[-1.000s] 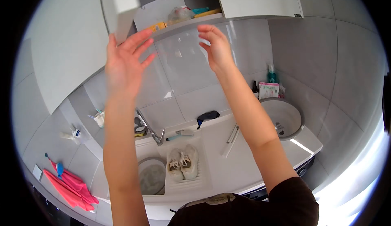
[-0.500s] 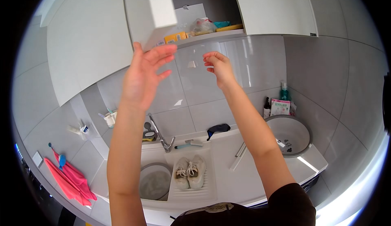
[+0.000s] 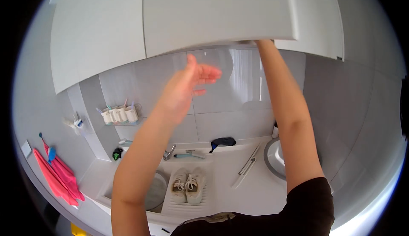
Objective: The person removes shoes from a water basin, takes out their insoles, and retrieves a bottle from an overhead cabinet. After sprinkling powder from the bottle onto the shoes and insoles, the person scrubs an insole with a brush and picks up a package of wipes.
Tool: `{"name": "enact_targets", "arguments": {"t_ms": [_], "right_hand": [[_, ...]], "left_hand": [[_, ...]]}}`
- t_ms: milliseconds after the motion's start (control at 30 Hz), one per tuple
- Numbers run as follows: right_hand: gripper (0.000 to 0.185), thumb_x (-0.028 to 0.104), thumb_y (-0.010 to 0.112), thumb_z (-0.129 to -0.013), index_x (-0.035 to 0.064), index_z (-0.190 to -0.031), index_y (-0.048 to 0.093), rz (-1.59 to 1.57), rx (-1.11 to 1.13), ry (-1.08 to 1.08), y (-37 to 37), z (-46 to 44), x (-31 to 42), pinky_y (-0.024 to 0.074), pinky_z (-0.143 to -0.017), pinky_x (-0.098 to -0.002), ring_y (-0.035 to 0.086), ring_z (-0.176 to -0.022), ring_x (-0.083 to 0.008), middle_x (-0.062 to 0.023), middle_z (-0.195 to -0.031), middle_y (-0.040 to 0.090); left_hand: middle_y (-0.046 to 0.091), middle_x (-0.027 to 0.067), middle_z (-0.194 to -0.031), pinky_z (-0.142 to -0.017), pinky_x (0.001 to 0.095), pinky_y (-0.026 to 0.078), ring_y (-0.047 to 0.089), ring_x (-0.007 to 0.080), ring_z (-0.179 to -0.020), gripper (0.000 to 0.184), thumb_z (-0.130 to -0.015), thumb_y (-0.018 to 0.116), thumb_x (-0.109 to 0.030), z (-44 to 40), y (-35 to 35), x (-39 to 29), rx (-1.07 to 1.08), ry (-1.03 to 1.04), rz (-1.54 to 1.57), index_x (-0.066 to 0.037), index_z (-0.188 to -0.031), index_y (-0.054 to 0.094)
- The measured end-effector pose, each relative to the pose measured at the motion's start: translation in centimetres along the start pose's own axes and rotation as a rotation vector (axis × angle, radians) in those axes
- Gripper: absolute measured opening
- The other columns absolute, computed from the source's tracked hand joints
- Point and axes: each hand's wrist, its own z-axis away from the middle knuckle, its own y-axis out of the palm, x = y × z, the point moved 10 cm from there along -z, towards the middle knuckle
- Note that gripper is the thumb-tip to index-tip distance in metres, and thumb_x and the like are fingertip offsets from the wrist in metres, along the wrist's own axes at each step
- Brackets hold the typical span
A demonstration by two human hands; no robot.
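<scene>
The middle cabinet door [image 3: 217, 14] stands ajar above both arms. The right forearm [image 3: 284, 87] rises to its lower edge near the free corner; the right hand is hidden behind it, so whether that grip is wide or narrow I cannot tell. The left hand [image 3: 187, 87], slightly blurred, hangs below the door, apart from it, its grip wide and empty. White sneakers [image 3: 194, 189] sit on the washboard [image 3: 207, 193] well below.

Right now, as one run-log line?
left hand: raised, open, empty | right hand: hidden behind cabinet door | shoes: side by side, ribbed board
</scene>
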Motion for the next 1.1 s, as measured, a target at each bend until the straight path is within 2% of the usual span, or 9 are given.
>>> {"name": "enact_targets", "arguments": {"t_ms": [233,300,433,567,700,900,1100], "right_hand": [[0.01,0.01,0.061,-0.081,0.0039,-0.088,0.065,0.503,0.411,0.192,8.1,-1.4,-5.2,0.0497,-0.066,-0.0327,0.059,-0.066,-0.0169,-0.0081,-0.066,0.058],[0.01,0.01,0.061,-0.081,0.0039,-0.089,0.065,0.571,0.459,0.226,9.4,-1.3,-6.3,0.0497,-0.066,-0.0328,0.059,-0.066,-0.017,-0.0081,-0.067,0.058],[0.011,0.01,0.061,-0.081,0.0038,-0.09,0.064,0.63,0.47,0.236,11.0,-1.5,-7.3,0.0497,-0.067,-0.0329,0.059,-0.068,-0.0171,-0.0081,-0.069,0.058],[0.012,0.01,0.061,-0.081,0.0038,-0.091,0.064,0.609,0.426,0.197,11.2,-1.7,-7.3,0.0497,-0.068,-0.0331,0.059,-0.07,-0.0173,-0.0082,-0.071,0.058],[0.013,0.011,0.062,-0.081,0.0038,-0.092,0.063,0.522,0.289,0.096,10.4,-3.0,-5.2,0.0497,-0.069,-0.0332,0.059,-0.071,-0.0174,-0.0082,-0.073,0.058],[0.015,0.011,0.062,-0.081,0.0037,-0.094,0.062,0.196,0.01,-0.118,6.3,-4.5,1.7,0.0497,-0.07,-0.0334,0.059,-0.073,-0.0176,-0.0083,-0.076,0.058],[0.017,0.012,0.062,-0.082,0.0037,-0.096,0.062,-0.16,-0.13,-0.16,-1.0,-3.8,5.3,0.0497,-0.072,-0.0336,0.059,-0.076,-0.0178,-0.0084,-0.079,0.058]], "left_hand": [[0.063,0.0046,-0.114,-0.093,0.0381,0.039,0.053,0.017,-0.109,0.056,-0.096,0.039,-0.057,-0.2,-5.2,7.0,-0.079,-0.152,-0.015,-0.009,-0.107,0.065],[0.063,0.0047,-0.113,-0.092,0.0363,0.04,0.053,0.0167,-0.109,0.052,-0.096,0.041,-0.054,0.1,-6.4,8.7,-0.077,-0.23,-0.053,-0.009,-0.107,0.065],[0.063,0.0048,-0.113,-0.092,0.0347,0.041,0.053,0.0161,-0.109,0.048,-0.097,0.042,-0.05,-0.2,-9.2,10.7,-0.089,-0.227,-0.034,-0.008,-0.107,0.065],[0.063,0.0048,-0.111,-0.09,0.0347,0.041,0.054,0.016,-0.107,0.045,-0.097,0.043,-0.046,-0.8,-10.2,13.1,-0.086,-0.24,0.025,-0.008,-0.105,0.066],[0.064,0.0046,-0.108,-0.088,0.034,0.042,0.054,0.0154,-0.104,0.043,-0.097,0.044,-0.045,-1.3,-9.6,14.2,-0.085,-0.269,0.057,-0.008,-0.101,0.066],[0.063,0.0037,-0.105,-0.086,0.0326,0.043,0.055,0.0146,-0.101,0.042,-0.096,0.045,-0.044,-1.4,-7.6,14.8,-0.04,-0.31,0.092,-0.008,-0.101,0.065],[0.063,0.0039,-0.103,-0.086,0.0321,0.042,0.054,0.0136,-0.099,0.043,-0.096,0.046,-0.045,-1.5,-4.8,13.1,0.023,-0.251,0.097,-0.007,-0.103,0.065]]}}
